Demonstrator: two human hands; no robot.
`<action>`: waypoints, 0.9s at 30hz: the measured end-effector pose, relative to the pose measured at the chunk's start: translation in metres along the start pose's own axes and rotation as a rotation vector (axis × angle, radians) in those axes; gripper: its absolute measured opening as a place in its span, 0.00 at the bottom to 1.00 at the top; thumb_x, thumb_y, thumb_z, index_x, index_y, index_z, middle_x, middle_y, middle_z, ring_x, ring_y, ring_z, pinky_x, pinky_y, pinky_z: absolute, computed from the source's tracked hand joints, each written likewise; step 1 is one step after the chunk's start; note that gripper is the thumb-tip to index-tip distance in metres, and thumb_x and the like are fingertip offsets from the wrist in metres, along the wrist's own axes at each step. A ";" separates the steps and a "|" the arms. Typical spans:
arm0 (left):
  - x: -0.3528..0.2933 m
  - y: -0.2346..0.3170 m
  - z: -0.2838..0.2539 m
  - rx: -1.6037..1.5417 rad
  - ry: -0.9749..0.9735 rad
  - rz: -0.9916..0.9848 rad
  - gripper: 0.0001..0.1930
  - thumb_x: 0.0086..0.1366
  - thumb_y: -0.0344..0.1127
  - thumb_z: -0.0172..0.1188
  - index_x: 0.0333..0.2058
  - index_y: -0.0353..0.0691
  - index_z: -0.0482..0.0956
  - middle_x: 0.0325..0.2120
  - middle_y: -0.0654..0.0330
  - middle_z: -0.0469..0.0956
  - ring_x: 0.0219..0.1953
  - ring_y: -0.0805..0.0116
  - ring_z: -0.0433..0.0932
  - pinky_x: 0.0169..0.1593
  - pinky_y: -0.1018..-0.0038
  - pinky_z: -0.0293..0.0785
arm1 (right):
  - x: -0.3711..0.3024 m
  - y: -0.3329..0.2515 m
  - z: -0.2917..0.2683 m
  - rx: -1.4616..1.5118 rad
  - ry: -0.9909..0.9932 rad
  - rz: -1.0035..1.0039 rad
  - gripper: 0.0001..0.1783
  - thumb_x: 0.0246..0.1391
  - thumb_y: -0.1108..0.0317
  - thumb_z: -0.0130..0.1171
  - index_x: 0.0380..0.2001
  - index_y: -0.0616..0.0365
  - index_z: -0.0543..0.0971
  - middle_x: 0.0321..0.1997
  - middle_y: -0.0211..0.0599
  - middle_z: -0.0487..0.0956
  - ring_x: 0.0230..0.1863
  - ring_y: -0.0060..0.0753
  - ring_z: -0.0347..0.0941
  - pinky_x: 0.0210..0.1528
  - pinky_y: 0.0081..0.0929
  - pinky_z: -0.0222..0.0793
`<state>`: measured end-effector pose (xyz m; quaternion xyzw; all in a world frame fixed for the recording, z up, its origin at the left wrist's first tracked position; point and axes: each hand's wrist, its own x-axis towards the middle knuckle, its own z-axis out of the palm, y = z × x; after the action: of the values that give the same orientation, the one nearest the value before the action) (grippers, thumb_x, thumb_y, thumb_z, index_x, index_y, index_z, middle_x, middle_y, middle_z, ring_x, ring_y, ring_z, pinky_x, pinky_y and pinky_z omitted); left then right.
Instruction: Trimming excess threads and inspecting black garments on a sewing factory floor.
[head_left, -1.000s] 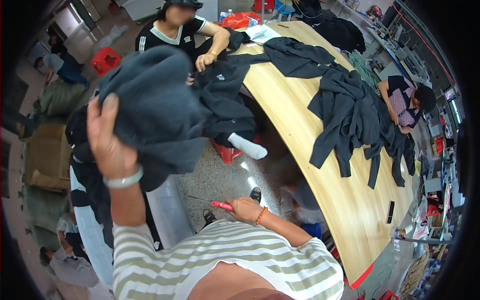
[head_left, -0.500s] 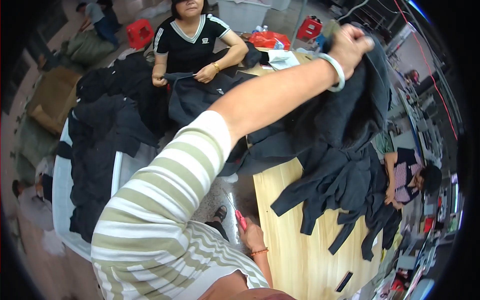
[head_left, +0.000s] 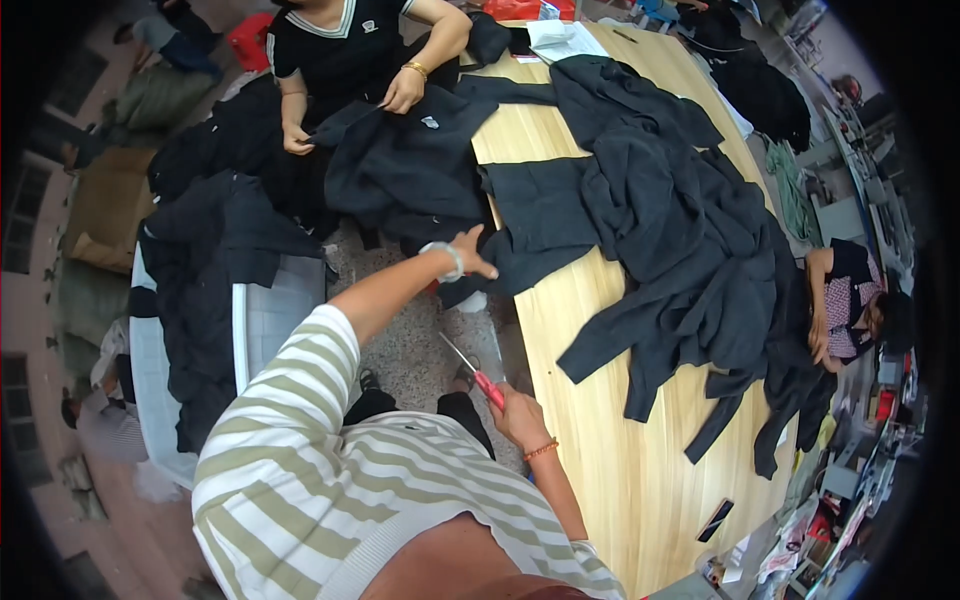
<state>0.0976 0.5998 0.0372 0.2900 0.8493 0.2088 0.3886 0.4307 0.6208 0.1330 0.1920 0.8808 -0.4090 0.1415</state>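
My left hand (head_left: 472, 252), with a pale bangle on its wrist, reaches to the table's left edge. Its thumb and fingers are apart, beside the hanging edge of a dark garment (head_left: 545, 208); whether it touches the cloth I cannot tell. Low over the floor gap, my right hand (head_left: 520, 420) is closed round the red handle of a thin metal-shafted tool (head_left: 489, 390), its tip pointing up and left. A heap of dark garments (head_left: 690, 235) covers much of the wooden table (head_left: 600, 470), sleeves trailing toward me.
Across from me a person (head_left: 345, 50) holds another dark garment (head_left: 410, 150). More garments lie over a white bin (head_left: 240, 340) on the left. A phone (head_left: 715, 520) rests near the table's front right. Another person (head_left: 845, 300) is at the right, beside the heap.
My left hand has come down and left from high above the heap, letting go of the garment it held up; that cloth now lies on the table. The right hand still holds the tool.
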 end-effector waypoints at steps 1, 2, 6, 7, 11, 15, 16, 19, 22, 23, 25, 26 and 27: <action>0.004 -0.013 0.016 -0.005 0.017 0.024 0.68 0.29 0.54 0.77 0.64 0.36 0.41 0.60 0.37 0.52 0.62 0.45 0.54 0.63 0.65 0.54 | 0.001 0.002 0.000 0.009 0.018 -0.025 0.12 0.53 0.60 0.54 0.35 0.57 0.73 0.26 0.54 0.77 0.30 0.59 0.74 0.33 0.50 0.68; 0.004 -0.019 0.031 -0.010 0.029 0.054 0.69 0.29 0.54 0.77 0.64 0.36 0.40 0.60 0.37 0.52 0.62 0.44 0.54 0.64 0.65 0.54 | -0.002 0.005 0.002 0.005 0.027 -0.003 0.11 0.53 0.61 0.53 0.35 0.56 0.74 0.26 0.54 0.77 0.30 0.59 0.74 0.32 0.50 0.68; 0.024 -0.008 0.068 -0.250 0.158 0.206 0.68 0.29 0.50 0.78 0.64 0.36 0.39 0.60 0.35 0.52 0.63 0.42 0.53 0.64 0.65 0.53 | -0.013 0.011 0.012 -0.021 -0.039 0.080 0.14 0.52 0.57 0.55 0.39 0.51 0.73 0.28 0.55 0.77 0.33 0.61 0.73 0.35 0.50 0.68; 0.020 0.011 0.069 -0.331 0.075 0.127 0.67 0.32 0.49 0.77 0.64 0.37 0.38 0.58 0.36 0.57 0.60 0.43 0.58 0.62 0.65 0.57 | -0.016 0.016 0.016 -0.016 -0.055 0.091 0.15 0.51 0.57 0.55 0.40 0.52 0.73 0.29 0.56 0.77 0.33 0.61 0.73 0.35 0.51 0.68; 0.021 0.034 0.061 -0.236 0.074 -0.220 0.36 0.45 0.44 0.70 0.52 0.33 0.68 0.43 0.43 0.75 0.48 0.51 0.74 0.53 0.66 0.70 | -0.027 0.023 0.026 -0.012 -0.092 0.092 0.16 0.51 0.57 0.55 0.41 0.53 0.73 0.30 0.58 0.77 0.35 0.62 0.73 0.37 0.50 0.68; 0.011 0.078 0.051 -0.242 0.267 0.070 0.19 0.54 0.40 0.62 0.40 0.33 0.76 0.22 0.51 0.79 0.23 0.61 0.80 0.35 0.69 0.76 | -0.026 0.024 0.026 0.005 -0.115 0.097 0.17 0.51 0.57 0.56 0.42 0.55 0.74 0.31 0.59 0.77 0.36 0.62 0.73 0.38 0.50 0.68; 0.000 0.115 0.037 -0.361 0.188 0.190 0.24 0.51 0.40 0.63 0.44 0.31 0.74 0.36 0.44 0.77 0.41 0.53 0.78 0.45 0.64 0.73 | -0.024 0.023 0.027 -0.002 -0.119 0.091 0.18 0.51 0.58 0.56 0.42 0.55 0.74 0.32 0.59 0.77 0.36 0.62 0.73 0.38 0.49 0.68; -0.010 0.208 0.005 -0.374 0.585 0.797 0.20 0.51 0.37 0.62 0.42 0.33 0.74 0.39 0.49 0.76 0.44 0.51 0.75 0.48 0.65 0.70 | -0.012 0.013 0.029 -0.051 -0.133 -0.032 0.15 0.51 0.58 0.54 0.39 0.56 0.73 0.29 0.58 0.77 0.34 0.61 0.73 0.36 0.50 0.68; -0.070 0.283 -0.027 -0.468 0.344 1.360 0.33 0.51 0.39 0.63 0.54 0.35 0.64 0.51 0.46 0.67 0.54 0.50 0.66 0.57 0.66 0.63 | -0.002 0.007 0.028 -0.068 -0.098 -0.090 0.13 0.52 0.59 0.53 0.36 0.55 0.73 0.26 0.57 0.77 0.31 0.60 0.74 0.35 0.52 0.69; -0.085 0.287 -0.027 -0.472 0.230 1.395 0.34 0.53 0.40 0.62 0.56 0.35 0.61 0.53 0.46 0.65 0.55 0.51 0.65 0.59 0.65 0.61 | 0.001 0.006 0.026 -0.083 -0.095 -0.111 0.13 0.52 0.59 0.53 0.37 0.55 0.73 0.26 0.57 0.77 0.31 0.60 0.74 0.35 0.52 0.69; -0.111 0.271 -0.027 -0.440 -0.106 1.316 0.35 0.56 0.43 0.60 0.58 0.33 0.59 0.55 0.46 0.64 0.57 0.52 0.64 0.60 0.64 0.59 | 0.005 0.003 0.024 -0.088 -0.096 -0.110 0.13 0.52 0.59 0.53 0.37 0.55 0.73 0.26 0.57 0.77 0.31 0.60 0.74 0.35 0.51 0.69; -0.108 0.251 -0.016 -0.369 -0.180 1.306 0.33 0.56 0.44 0.60 0.56 0.33 0.62 0.54 0.46 0.66 0.56 0.53 0.66 0.60 0.65 0.60 | 0.006 0.000 0.023 -0.090 -0.098 -0.112 0.13 0.52 0.59 0.53 0.38 0.55 0.73 0.26 0.57 0.77 0.31 0.60 0.74 0.35 0.51 0.69; -0.112 0.227 -0.011 -0.257 -0.307 1.182 0.30 0.57 0.45 0.60 0.54 0.32 0.66 0.51 0.47 0.70 0.55 0.53 0.68 0.59 0.66 0.61 | 0.008 -0.003 0.023 -0.094 -0.104 -0.110 0.13 0.52 0.59 0.53 0.38 0.55 0.73 0.26 0.57 0.77 0.31 0.60 0.74 0.35 0.51 0.69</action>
<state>0.2232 0.6941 0.2364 0.6886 0.4477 0.4449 0.3569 0.4243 0.6034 0.1173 0.1150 0.8998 -0.3835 0.1734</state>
